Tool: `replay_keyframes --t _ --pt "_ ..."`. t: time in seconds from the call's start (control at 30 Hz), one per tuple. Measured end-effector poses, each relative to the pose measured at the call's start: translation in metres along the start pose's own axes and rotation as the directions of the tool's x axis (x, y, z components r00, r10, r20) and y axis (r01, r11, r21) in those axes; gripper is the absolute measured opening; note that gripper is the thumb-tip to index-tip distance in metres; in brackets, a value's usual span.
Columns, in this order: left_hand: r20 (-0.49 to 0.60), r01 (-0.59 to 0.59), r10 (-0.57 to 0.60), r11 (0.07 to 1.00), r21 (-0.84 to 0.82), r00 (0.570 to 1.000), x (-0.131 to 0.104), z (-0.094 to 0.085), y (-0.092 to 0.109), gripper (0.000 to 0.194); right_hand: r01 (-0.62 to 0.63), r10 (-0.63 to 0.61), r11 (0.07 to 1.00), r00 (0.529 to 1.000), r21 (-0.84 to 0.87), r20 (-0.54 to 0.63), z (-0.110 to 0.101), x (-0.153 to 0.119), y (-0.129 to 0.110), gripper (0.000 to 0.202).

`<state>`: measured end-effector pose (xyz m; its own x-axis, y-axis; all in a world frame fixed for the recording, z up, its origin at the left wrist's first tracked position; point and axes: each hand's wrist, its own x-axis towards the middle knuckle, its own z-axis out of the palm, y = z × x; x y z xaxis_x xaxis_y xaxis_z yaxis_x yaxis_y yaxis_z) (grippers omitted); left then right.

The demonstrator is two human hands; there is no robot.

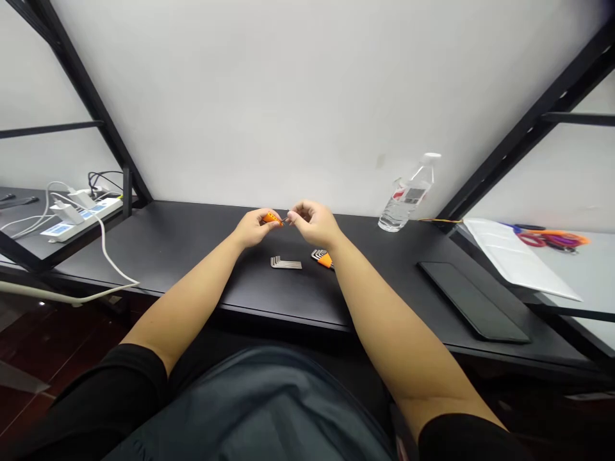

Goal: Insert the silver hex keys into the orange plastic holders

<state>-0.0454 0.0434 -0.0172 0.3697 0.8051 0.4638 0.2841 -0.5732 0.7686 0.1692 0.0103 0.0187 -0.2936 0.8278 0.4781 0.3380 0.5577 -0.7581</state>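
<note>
Near the back of the black table, my left hand (254,228) is closed on an orange hex key holder (272,218). My right hand (313,222) pinches a thin metal hex key (285,219), whose end meets or nearly meets the holder; I cannot tell whether it is inserted. Below my hands, several loose silver L-shaped hex keys (287,264) lie side by side. Another set of hex keys in an orange holder (325,258) rests beside my right wrist, partly hidden by it.
A water bottle (408,195) stands at the back right. A dark tablet (471,301) lies near the right edge, with a white packet (514,259) and coloured cords or handles (552,239) beyond it. At left, a power strip (86,218) trails a white cable (106,246).
</note>
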Motion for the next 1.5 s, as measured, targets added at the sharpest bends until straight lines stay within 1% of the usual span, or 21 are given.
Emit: replay_keyframes --t 0.1,0.17,0.23,0.3,0.4,0.5,0.6,0.67,0.73,0.8,0.87,0.93,1.0,1.07,1.17,1.27,1.37,1.43,1.5 --pt "-0.001 -0.013 0.013 0.996 0.09 1.0 -0.001 0.0 0.001 0.026 -0.075 0.075 0.997 0.997 -0.032 0.003 0.001 0.002 0.003 0.017" --pt "0.014 -0.009 0.008 0.996 0.089 1.0 -0.001 0.0 0.002 0.024 -0.09 0.09 0.991 0.996 -0.098 -0.005 -0.002 0.002 0.004 0.02" --pt "0.044 0.002 -0.003 1.0 0.023 0.999 -0.001 0.0 0.003 0.023 -0.037 0.038 0.987 0.999 -0.156 0.004 -0.009 0.001 0.004 0.029" --pt "0.093 0.014 -0.007 0.997 -0.077 0.996 -0.001 0.0 0.004 0.023 0.066 -0.057 0.982 0.997 -0.175 0.057 -0.017 0.0 0.003 0.039" --pt "0.192 0.028 0.009 0.982 -0.188 0.981 -0.001 0.0 0.004 0.023 0.177 -0.155 0.969 0.979 -0.172 0.134 -0.026 -0.001 0.002 0.035" --pt "0.262 0.049 0.01 0.975 -0.217 0.965 -0.002 -0.002 0.006 0.025 0.19 -0.163 0.967 0.974 -0.173 0.157 -0.031 0.001 0.003 0.032" --pt "0.293 0.066 -0.01 0.981 -0.18 0.956 -0.003 -0.003 0.008 0.027 0.184 -0.152 0.967 0.972 -0.176 0.178 -0.033 0.002 0.004 0.029" --pt "0.294 0.061 -0.016 0.988 -0.143 0.956 -0.003 -0.004 0.009 0.029 0.186 -0.153 0.966 0.972 -0.181 0.18 -0.034 0.003 0.005 0.027" --pt "0.262 0.044 -0.019 0.995 -0.091 0.965 -0.003 -0.004 0.009 0.028 0.142 -0.111 0.969 0.981 -0.2 0.162 -0.032 0.003 0.007 0.029" --pt "0.197 0.028 -0.027 1.0 -0.006 0.98 -0.003 -0.004 0.007 0.026 0.035 -0.01 0.973 0.994 -0.227 0.111 -0.028 0.003 0.008 0.031" --pt "0.12 0.031 -0.041 0.996 0.079 0.992 -0.003 -0.003 0.004 0.023 -0.076 0.092 0.964 0.994 -0.254 0.051 -0.022 0.003 0.008 0.032" --pt "0.075 0.047 -0.057 0.991 0.129 0.996 -0.003 -0.001 0.003 0.022 -0.126 0.136 0.947 0.991 -0.296 0.013 -0.017 0.003 0.008 0.032" --pt "0.072 0.049 -0.06 0.987 0.15 0.996 -0.002 0.001 0.004 0.025 -0.111 0.126 0.933 0.992 -0.343 0.023 -0.012 0.004 0.008 0.031" --pt "0.08 0.035 -0.049 0.985 0.168 0.996 -0.002 0.003 0.005 0.029 -0.074 0.109 0.922 0.991 -0.379 0.073 -0.008 0.004 0.007 0.028" --pt "0.091 0.011 -0.028 0.984 0.178 0.995 -0.001 0.004 0.007 0.031 -0.058 0.129 0.903 0.981 -0.425 0.141 -0.003 0.003 0.007 0.024" --pt "0.123 0.007 -0.026 0.988 0.154 0.992 -0.001 0.003 0.007 0.03 -0.048 0.146 0.882 0.973 -0.469 0.176 0.001 0.002 0.006 0.021" --pt "0.155 0.016 -0.035 0.993 0.121 0.987 -0.002 0.002 0.006 0.028 -0.004 0.128 0.863 0.969 -0.506 0.211 0.003 0.0 0.004 0.02" --pt "0.179 0.021 -0.038 0.995 0.096 0.983 -0.002 0.001 0.006 0.027 0.019 0.12 0.852 0.966 -0.524 0.229 0.003 0.0 0.003 0.02" --pt "0.193 0.026 -0.041 0.996 0.081 0.98 -0.002 0.001 0.005 0.026 0.013 0.133 0.847 0.963 -0.532 0.235 0.001 0.0 0.001 0.021"
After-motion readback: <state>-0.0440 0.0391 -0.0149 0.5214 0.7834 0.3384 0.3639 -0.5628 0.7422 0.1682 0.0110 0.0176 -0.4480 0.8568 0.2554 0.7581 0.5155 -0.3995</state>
